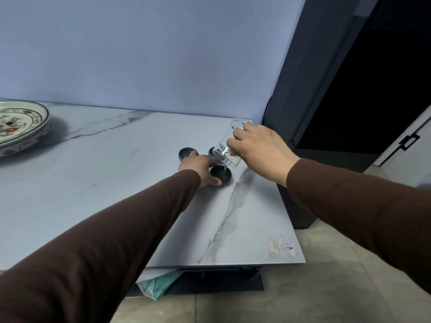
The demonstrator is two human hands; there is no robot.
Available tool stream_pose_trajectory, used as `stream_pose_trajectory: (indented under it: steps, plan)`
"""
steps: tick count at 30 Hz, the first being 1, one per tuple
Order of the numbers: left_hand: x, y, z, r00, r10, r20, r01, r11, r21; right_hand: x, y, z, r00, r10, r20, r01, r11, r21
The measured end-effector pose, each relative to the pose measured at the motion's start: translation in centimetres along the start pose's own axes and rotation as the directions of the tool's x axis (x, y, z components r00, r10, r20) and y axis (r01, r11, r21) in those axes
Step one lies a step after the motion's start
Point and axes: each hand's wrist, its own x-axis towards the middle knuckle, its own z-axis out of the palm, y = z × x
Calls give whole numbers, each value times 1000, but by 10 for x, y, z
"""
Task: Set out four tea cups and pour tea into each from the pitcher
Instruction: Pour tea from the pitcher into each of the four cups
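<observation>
Glass pitcher [229, 145] tipped in right hand's [261, 151] closed grip, spout over dark cup [221, 174] | left hand [198, 169] curled around that cup | marble table [116, 173]

The far cup [212, 152] hides mostly behind the glass pitcher [227, 150]; the patterned plate [21, 124] is cut by the left edge.

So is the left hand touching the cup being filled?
Touching. The head view shows the left hand with its thumb and fingers against the near cup rim, steadying it under the tilted pitcher.
</observation>
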Motion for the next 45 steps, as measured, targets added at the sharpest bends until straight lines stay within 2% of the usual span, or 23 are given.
stream_pose_trajectory:
  steps: [12, 26, 45]
  plan:
    - [-1, 1, -1, 1000, -15, 7, 15, 1000, -10, -3, 2, 0, 999, -14, -45, 13, 1000, -7]
    - [0, 1, 0, 1000, -25, 8, 26, 1000, -8, -4, 3, 1, 999, 21, -32, -18, 995, 96]
    - [-3, 3, -5, 1000, -20, 16, 20, 1000, 20, -11, 5, 2, 999, 40, -8, -39, 996, 82]
